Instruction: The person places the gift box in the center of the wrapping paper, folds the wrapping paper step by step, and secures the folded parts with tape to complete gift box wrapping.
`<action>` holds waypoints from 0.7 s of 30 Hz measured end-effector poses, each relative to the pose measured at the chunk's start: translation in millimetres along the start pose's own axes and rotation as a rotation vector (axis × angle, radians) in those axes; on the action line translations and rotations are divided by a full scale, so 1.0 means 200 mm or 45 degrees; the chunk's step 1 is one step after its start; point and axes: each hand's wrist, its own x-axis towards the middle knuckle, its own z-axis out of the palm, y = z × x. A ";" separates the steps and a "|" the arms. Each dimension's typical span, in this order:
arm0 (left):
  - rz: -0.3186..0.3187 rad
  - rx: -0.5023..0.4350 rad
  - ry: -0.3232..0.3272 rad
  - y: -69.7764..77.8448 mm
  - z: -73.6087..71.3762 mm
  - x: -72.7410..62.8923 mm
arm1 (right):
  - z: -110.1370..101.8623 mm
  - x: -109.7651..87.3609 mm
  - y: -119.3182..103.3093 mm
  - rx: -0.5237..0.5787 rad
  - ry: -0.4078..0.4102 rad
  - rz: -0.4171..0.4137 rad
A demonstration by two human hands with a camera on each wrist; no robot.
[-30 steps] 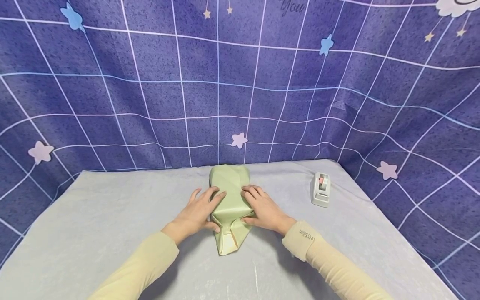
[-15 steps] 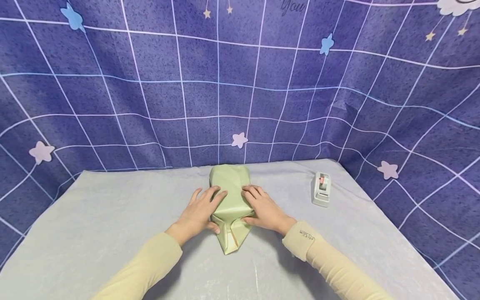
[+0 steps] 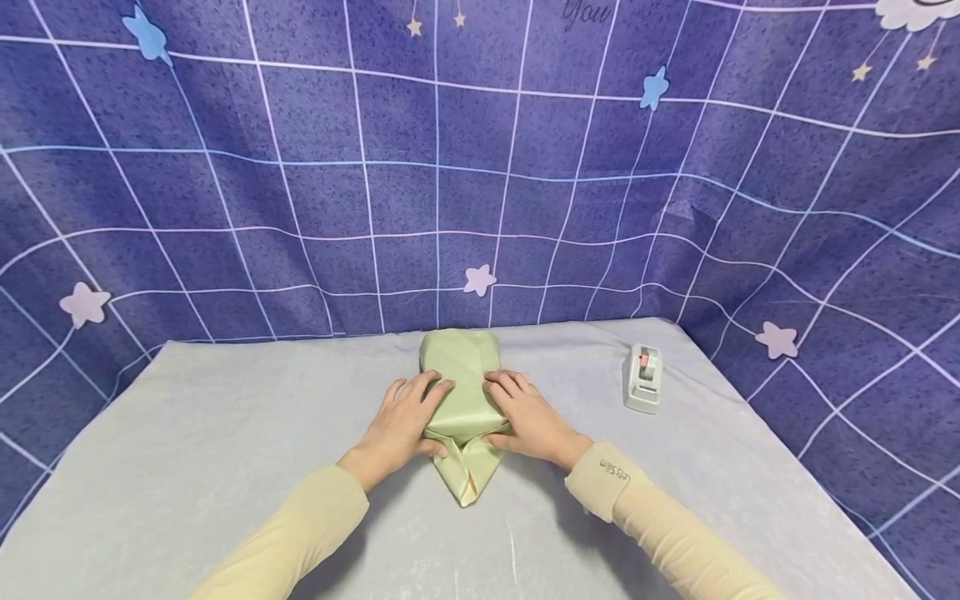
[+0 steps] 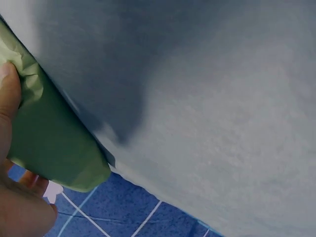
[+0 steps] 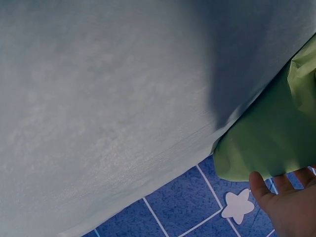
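Note:
A box-shaped package point(image 3: 463, 358) wrapped in pale green paper lies lengthwise on the table in the head view. At its near end the paper narrows into a pointed flap point(image 3: 467, 479) with a slit down the middle. My left hand point(image 3: 396, 425) holds the package from the left, fingers over the top edge and thumb at the folded near end. Opposite it, my right hand point(image 3: 534, 421) grips the right edge with its thumb by the flap's right side. The left wrist view shows the left thumb point(image 4: 9, 94) against creased paper. In the right wrist view, fingertips lie along the package's top edge point(image 5: 252, 163).
A white tape dispenser point(image 3: 642, 379) stands at the right rear of the table. A pale grey cloth covers the table point(image 3: 247, 433). Behind and to the right hangs a blue curtain point(image 3: 360, 192) with a white grid and stars, close to the package's far end.
The left side of the near flap has folded inward to the right, so its blunt tip has become a point. My left hand has shifted slightly right; the right hand has stayed put.

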 end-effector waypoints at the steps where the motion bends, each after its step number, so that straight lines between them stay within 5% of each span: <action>1: 0.003 -0.008 0.005 0.00 0.00 0.00 | 0.00 0.00 0.00 0.003 0.001 0.000; 13: 0.043 -0.072 -0.038 -0.01 -0.01 -0.02 | 0.00 0.00 0.00 0.007 -0.007 0.008; 21: 0.172 -0.017 -0.129 0.01 -0.02 -0.01 | 0.00 0.00 0.00 0.006 -0.009 0.008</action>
